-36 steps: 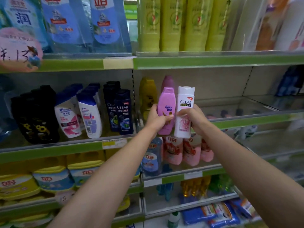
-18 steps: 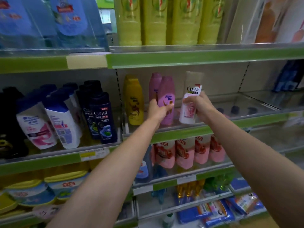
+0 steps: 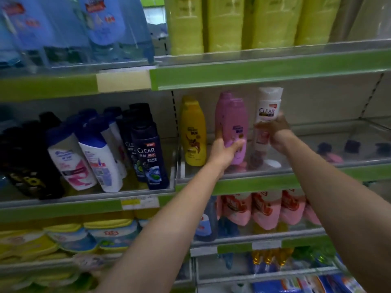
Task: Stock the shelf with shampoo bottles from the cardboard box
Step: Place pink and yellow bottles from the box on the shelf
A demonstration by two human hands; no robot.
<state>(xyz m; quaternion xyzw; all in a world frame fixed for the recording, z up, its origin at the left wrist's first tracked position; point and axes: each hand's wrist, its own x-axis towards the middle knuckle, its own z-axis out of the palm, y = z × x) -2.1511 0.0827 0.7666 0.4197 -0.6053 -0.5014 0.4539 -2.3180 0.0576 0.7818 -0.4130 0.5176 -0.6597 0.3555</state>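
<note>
Head view. Your left hand [image 3: 224, 152] grips the lower body of a pink shampoo bottle [image 3: 234, 127], thumb curled across its front, fingers wrapped behind. The bottle stands upright with its base on or just above the shelf [image 3: 264, 182]; which of the two cannot be told through the clear front lip. Just left of that hand stands a yellow bottle [image 3: 193, 132], close but apart from it.

Your right hand [image 3: 275, 132] grips a white CLEAR bottle [image 3: 267, 115] at mid-body, fingers curled round its label. The bottle sits upright, cap up, just right of the pink one, with a narrow gap between them. Its base is blurred behind the lip.

Further left of your left hand, dark CLEAR bottles [image 3: 148, 153] and white blue-capped bottles [image 3: 84, 159] fill the neighbouring bay.
</note>
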